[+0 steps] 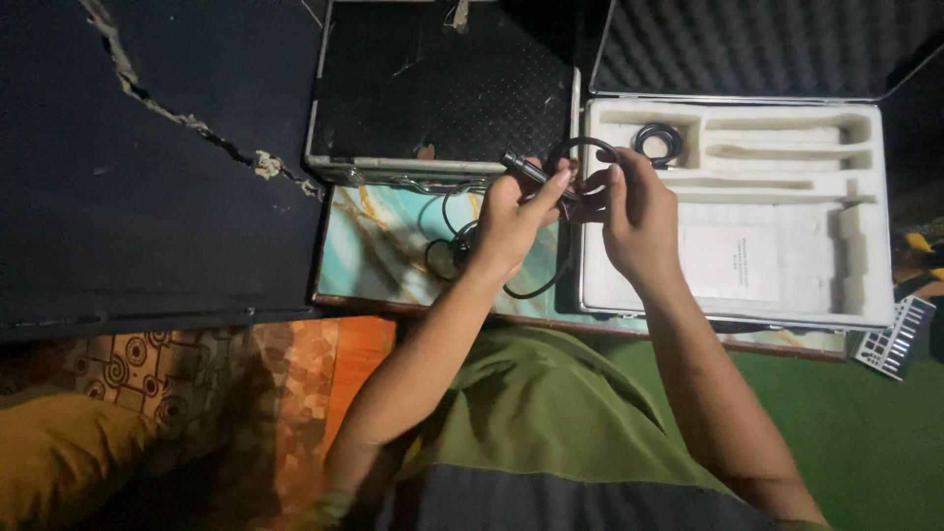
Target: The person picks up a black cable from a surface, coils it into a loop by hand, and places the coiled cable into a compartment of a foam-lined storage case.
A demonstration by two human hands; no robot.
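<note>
Gripping a slim metal probe (526, 168) in the left hand (511, 221), pinching its black cable (580, 147) in the right hand (639, 211), mid-frame over the foam-lined case (865, 197); possibly snagging the dangling loop.

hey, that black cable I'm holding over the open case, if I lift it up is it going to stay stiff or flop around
Probably floppy: the black cable hangs in slack loops below the left hand and curves loosely between it and the right hand. It looks thin, so likely light. The small metal plug at its end may swing when the cable is lifted.
</note>
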